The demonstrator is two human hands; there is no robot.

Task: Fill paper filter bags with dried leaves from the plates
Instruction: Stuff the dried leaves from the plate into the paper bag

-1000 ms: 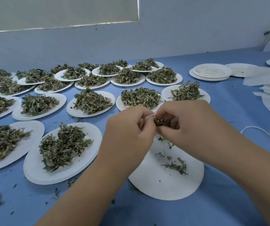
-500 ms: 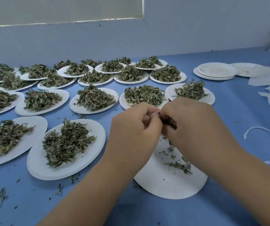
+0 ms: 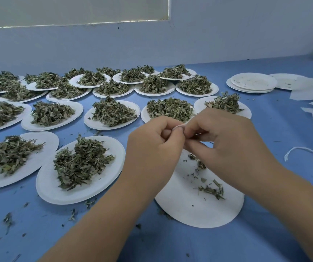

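Both hands meet, fingers curled, knuckle to knuckle: the left hand point(image 3: 155, 142) and the right hand point(image 3: 227, 140) each pinch the rim of a small white paper filter bag point(image 3: 178, 126). Only a sliver of the bag shows between the fingertips, and the rest is hidden inside the hands.

Directly below the hands lies a round white paper plate point(image 3: 199, 208), nearly bare, with a few dried green leaf scraps point(image 3: 211, 190) under the right wrist. The step looks like tucking the last leaves into the bag.

To do it well, hold the bag's mouth over that plate so that any spill lands on it. Let the left hand hold the rim open while the right presses the leaves down gently, since the thin paper could tear. A heaped white paper plate of dried leaves point(image 3: 80, 163) waits just left of the left hand.
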